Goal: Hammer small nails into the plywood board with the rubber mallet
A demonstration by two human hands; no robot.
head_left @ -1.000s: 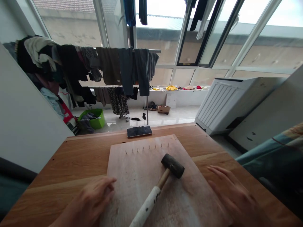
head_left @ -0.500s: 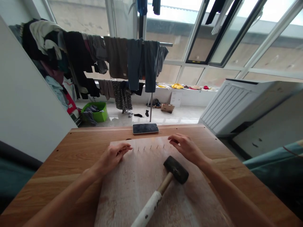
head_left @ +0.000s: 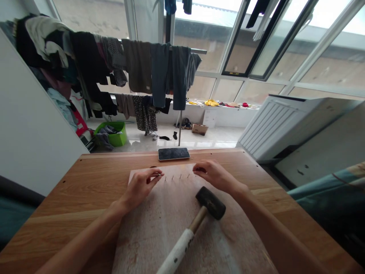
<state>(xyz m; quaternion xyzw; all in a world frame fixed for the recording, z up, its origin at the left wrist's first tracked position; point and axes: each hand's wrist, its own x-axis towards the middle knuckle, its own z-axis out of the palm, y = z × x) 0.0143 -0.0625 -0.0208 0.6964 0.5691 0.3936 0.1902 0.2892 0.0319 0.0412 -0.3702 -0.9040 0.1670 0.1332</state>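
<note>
A row of thin nails (head_left: 180, 176) stands upright in the far part of a worn, pale wooden board (head_left: 154, 228). My left hand (head_left: 142, 185) has its thumb and forefinger closed around the nail at the row's left end, mostly hidden by the fingertips. At the right end, my right hand (head_left: 215, 175) pinches the last nail, which its fingers cover. Between the hands, several nails remain visible. A mallet with a black head (head_left: 211, 203) and a white-wrapped wooden handle lies on the board in front of my right hand, touched by neither hand.
The board rests on a wooden table (head_left: 94, 179). A phone (head_left: 173, 153) lies near the table's far edge. Beyond are a clothes rack with hanging laundry (head_left: 162, 76), a green basket (head_left: 118, 137) and a small cardboard box (head_left: 200, 129). A white ridged unit (head_left: 256, 129) stands right.
Both hands have moved inward onto the end nails, and their fingers have closed. The end nails, visible before, are now covered. The mallet stays where it was; the view has shifted slightly.
</note>
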